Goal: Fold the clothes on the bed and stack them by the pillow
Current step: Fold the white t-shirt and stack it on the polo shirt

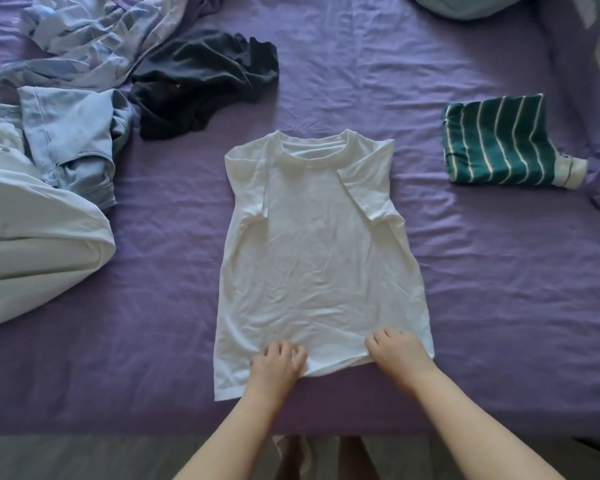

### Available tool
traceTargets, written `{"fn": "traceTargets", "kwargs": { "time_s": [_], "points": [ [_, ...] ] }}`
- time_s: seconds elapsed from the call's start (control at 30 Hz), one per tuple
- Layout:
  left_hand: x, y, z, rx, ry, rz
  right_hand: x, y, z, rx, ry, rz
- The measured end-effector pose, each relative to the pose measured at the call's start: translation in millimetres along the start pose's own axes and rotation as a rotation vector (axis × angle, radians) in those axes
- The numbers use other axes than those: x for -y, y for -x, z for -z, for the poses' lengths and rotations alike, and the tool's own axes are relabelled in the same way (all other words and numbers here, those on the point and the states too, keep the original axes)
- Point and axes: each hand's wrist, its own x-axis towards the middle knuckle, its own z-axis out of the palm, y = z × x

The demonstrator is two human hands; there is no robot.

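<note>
A white T-shirt point(312, 258) lies flat on the purple bed sheet point(482, 289), collar away from me, both sleeves folded inward. My left hand point(279, 360) rests on its bottom hem left of centre, fingers slightly bent on the cloth. My right hand point(397, 351) lies on the hem near the right corner, fingers curled at the fabric. A folded green garment with white stripes point(499, 143) sits to the right. A crumpled dark garment point(201, 81) lies at the back left.
Light blue denim clothes point(70, 140) and a pale blue and lilac duvet point(32, 244) are heaped on the left. A pale pillow point(465, 5) shows at the top right edge. The bed's near edge meets a wooden floor point(84, 455) below.
</note>
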Motion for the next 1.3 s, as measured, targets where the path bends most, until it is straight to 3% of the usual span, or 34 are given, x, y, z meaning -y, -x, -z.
{"fn": "traceTargets", "kwargs": {
  "time_s": [0.1, 0.17, 0.3, 0.4, 0.53, 0.7, 0.87, 1.0, 1.2, 1.3],
  "points": [
    [5, -2, 17, 0.016, 0.030, 0.023, -20, -6, -2, 0.210, -0.007, 0.058],
    [9, -4, 43, 0.030, 0.014, 0.011, -28, -15, 19, 0.188, 0.002, 0.061],
    [30, -21, 82, 0.159, 0.241, 0.198, -55, -43, 62, 0.240, -0.086, 0.002],
    [48, -35, 105, 0.063, 0.375, 0.230, -75, -67, 83, 0.230, -0.132, -0.111],
    [72, -56, 133, 0.047, 0.202, 0.152, -99, -98, 102, 0.233, -0.105, -0.176],
    [112, -79, 169, 0.030, 0.009, 0.231, -120, -134, 130, 0.082, -0.062, -0.285],
    [162, -116, 203, -0.050, 0.239, 0.397, -145, -171, 154, -0.085, -0.060, -0.355],
    [200, -156, 234, 0.109, 0.403, 0.471, -171, -198, 168, -0.128, -0.129, -0.469],
    [235, -207, 269, 0.278, 0.242, 0.356, -198, -237, 178, -0.163, -0.089, -0.556],
    [241, -229, 280, 0.269, 0.098, 0.325, -203, -255, 181, -0.174, -0.057, -0.550]
  ]
}}
